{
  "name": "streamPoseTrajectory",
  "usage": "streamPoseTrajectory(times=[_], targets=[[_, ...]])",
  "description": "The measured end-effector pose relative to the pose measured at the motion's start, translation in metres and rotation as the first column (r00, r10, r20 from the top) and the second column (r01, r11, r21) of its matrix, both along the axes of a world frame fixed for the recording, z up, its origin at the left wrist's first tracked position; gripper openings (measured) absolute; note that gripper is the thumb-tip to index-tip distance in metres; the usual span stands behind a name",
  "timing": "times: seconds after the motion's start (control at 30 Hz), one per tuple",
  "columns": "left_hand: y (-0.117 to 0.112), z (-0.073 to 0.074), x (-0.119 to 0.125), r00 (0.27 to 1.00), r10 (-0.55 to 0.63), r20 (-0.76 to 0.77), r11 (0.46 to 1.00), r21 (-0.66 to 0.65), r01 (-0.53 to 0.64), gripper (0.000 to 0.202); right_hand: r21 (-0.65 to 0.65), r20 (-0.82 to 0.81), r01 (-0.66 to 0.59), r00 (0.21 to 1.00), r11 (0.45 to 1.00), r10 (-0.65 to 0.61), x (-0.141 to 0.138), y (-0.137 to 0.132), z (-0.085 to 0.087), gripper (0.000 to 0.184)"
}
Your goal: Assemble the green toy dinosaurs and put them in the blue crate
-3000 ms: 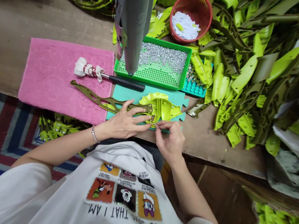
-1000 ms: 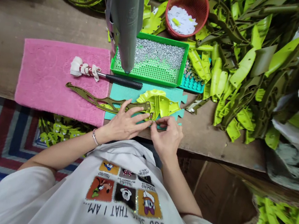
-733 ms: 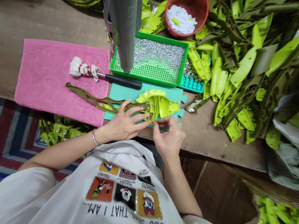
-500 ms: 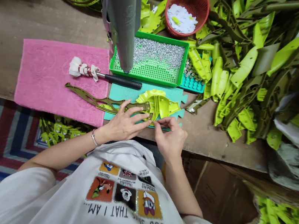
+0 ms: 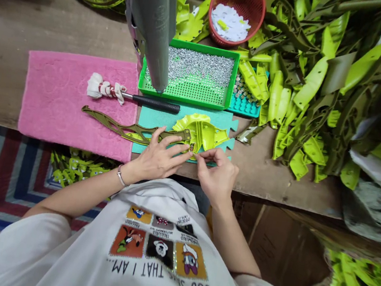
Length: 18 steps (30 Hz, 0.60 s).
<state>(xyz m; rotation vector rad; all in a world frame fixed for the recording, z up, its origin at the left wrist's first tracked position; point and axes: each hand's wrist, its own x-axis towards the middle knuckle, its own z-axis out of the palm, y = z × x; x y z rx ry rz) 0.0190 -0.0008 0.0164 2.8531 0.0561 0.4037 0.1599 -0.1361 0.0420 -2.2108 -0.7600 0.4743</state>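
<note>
A lime-green plastic shell [image 5: 209, 135] lies on a teal foam mat [image 5: 152, 113]. Joined to it or lying against it, a long olive-green plastic piece with cut-outs [image 5: 117, 125] reaches left onto the pink towel. My left hand [image 5: 162, 155] rests with its fingers spread over the right end of the olive piece, fingertips at the shell's lower edge. At that edge, thumb and forefinger of my right hand [image 5: 218, 168] are pinched together; what they hold, if anything, is too small to make out. A small metallic spring-like part [image 5: 191, 147] shows between the hands.
A green tray [image 5: 184, 100] of small metal screws or pins stands beyond the mat. A grey powered tool [image 5: 152, 18] hangs over it. A cloth-headed hammer [image 5: 156, 104] crosses the pink towel [image 5: 50, 98]. Behind are a red basket [image 5: 253, 33] and piled green parts [image 5: 313, 85].
Both hands stay almost in the same place on the parts. The whole view has shifted very slightly; nothing else visibly differs.
</note>
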Motion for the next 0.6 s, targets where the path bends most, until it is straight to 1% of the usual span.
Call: streamPoseTrajectory(times=[0.2,0.3,0.5,0.6], targets=[[-0.002,0.007,0.007,0.997,0.029,-0.071,0.998,-0.06,-0.033,0.033,0.001,-0.008,-0.007,1.0,1.0,0.007,0.001,0.0,-0.001,0.009],[-0.002,0.008,0.008,0.996,0.039,-0.078,0.996,-0.071,-0.045,0.032,0.001,-0.008,-0.004,1.0,1.0,0.004,0.001,-0.001,-0.002,0.008],[-0.001,0.001,0.001,1.0,0.014,-0.003,0.999,-0.052,-0.014,0.037,0.031,0.053,-0.053,0.997,0.998,0.051,0.003,0.002,0.001,0.01],[-0.002,-0.002,-0.002,1.0,0.024,-0.013,0.999,-0.027,-0.024,0.044,0.047,0.096,-0.086,0.992,0.995,0.081,0.005,0.003,0.0,0.012]])
